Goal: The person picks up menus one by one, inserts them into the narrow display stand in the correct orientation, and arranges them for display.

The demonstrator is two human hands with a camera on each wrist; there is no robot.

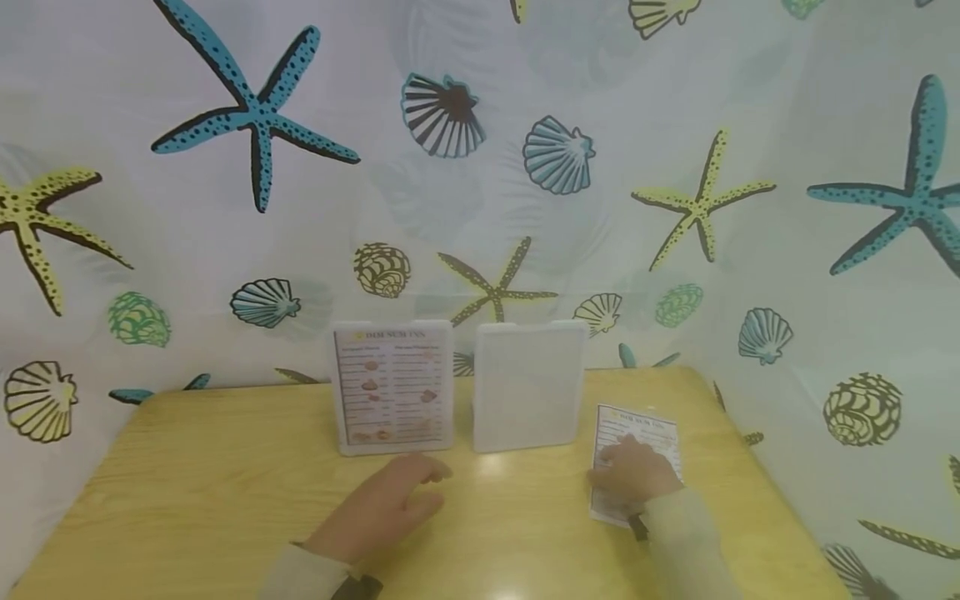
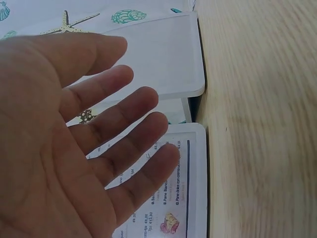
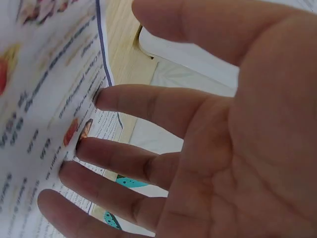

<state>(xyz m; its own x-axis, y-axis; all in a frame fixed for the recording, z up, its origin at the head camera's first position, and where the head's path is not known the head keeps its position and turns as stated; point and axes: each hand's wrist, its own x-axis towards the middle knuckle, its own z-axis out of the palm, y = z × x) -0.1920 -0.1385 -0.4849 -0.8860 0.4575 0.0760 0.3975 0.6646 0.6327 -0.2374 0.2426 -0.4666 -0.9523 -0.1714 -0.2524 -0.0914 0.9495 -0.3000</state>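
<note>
My right hand (image 1: 636,473) is over a loose printed menu sheet (image 1: 656,427) on the right side of the table. In the right wrist view its fingertips (image 3: 106,98) touch the sheet's printed side, with the thumb held away. My left hand (image 1: 386,508) hovers near the middle of the table, fingers spread and palm holding nothing. Just beyond it stands a white-framed menu (image 1: 393,387), upright, with text and small food pictures. To that menu's right is a blank white display stand (image 1: 528,387), also upright, a narrow gap between the two.
The yellowish wooden table (image 1: 217,475) has rounded far corners. A pale curtain (image 1: 480,200) printed with starfish and shells hangs behind it and along both sides. Both stands are close to the table's far edge.
</note>
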